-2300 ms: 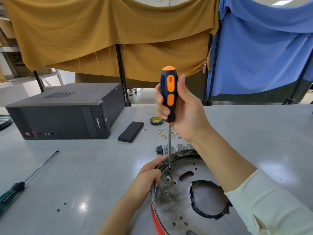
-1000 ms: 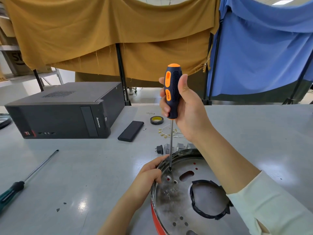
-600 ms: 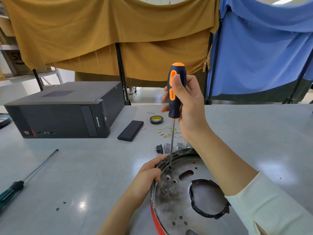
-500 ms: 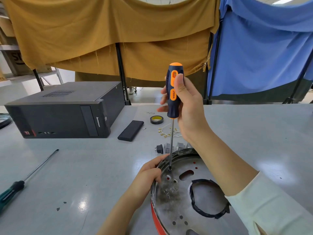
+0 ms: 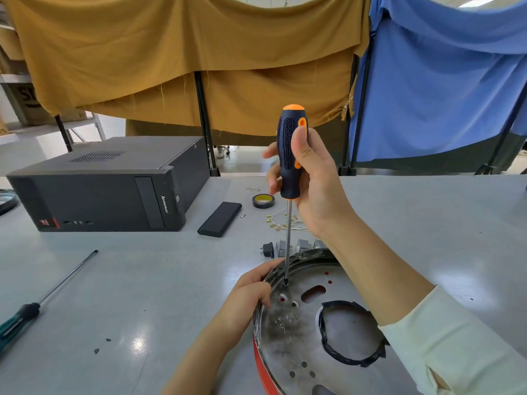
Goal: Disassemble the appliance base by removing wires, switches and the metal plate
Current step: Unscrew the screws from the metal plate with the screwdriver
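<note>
Upright in the middle of the frame, the screwdriver stands nearly vertical so that its tip bears straight down on what looks like a screw near the upper left edge of the metal plate. The right hand wraps the black and orange handle, thumb laid up along it, a hold that appears suited to twisting while pressing down. The left hand grips the rim of the appliance base at its upper left, fingers curled over the edge just beside the tip, most likely to stop the round base from turning under the torque. That base sits at the lower right of the frame on the grey table, its red wall showing under the plate.

Just above the base, a row of small switches and a loose bundle of wires with brass terminals lie on the table, so those parts seem already removed and the plate is what remains. A second screwdriver lies at the lower left, well apart, with a roll of tape, a dark slim case and a computer tower further up.
</note>
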